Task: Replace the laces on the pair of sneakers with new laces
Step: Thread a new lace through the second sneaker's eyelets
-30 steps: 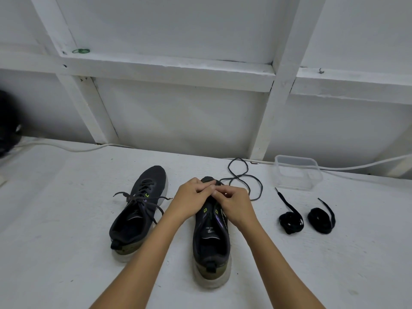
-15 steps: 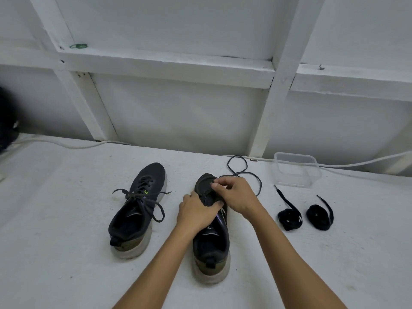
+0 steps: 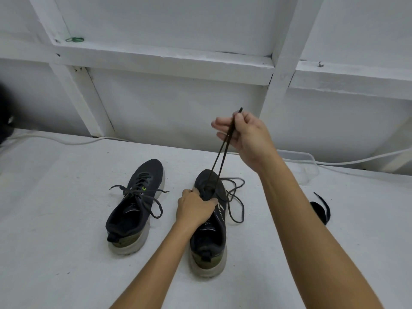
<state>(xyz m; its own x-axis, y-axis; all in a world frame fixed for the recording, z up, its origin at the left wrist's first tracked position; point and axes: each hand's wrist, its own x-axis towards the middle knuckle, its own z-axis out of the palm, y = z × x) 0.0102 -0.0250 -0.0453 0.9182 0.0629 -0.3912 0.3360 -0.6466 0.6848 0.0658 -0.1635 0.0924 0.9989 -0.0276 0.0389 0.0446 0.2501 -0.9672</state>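
Note:
Two dark sneakers stand on the white surface, toes pointing away from me. The left sneaker [image 3: 136, 206] still carries its grey lace, tied loosely. My left hand [image 3: 195, 207] grips the right sneaker [image 3: 210, 221] across its tongue and holds it down. My right hand [image 3: 243, 136], raised above the shoe, pinches the old dark lace [image 3: 221, 157]. Two taut strands run from that hand down to the shoe's front eyelets, and more of the lace lies looped beside the shoe. One coiled black new lace [image 3: 321, 210] shows at the right; my right forearm covers the area beside it.
A clear plastic container [image 3: 308, 166] sits behind my right forearm near the wall. A white cable [image 3: 66, 141] runs along the base of the white framed wall. A dark object [image 3: 4, 117] shows at the far left edge. A green rubber band [image 3: 74, 39] lies on the wall ledge.
My right hand has risen from the shoe's toe area, drawing the old lace up taut. My left hand has stayed pressed on the right sneaker.

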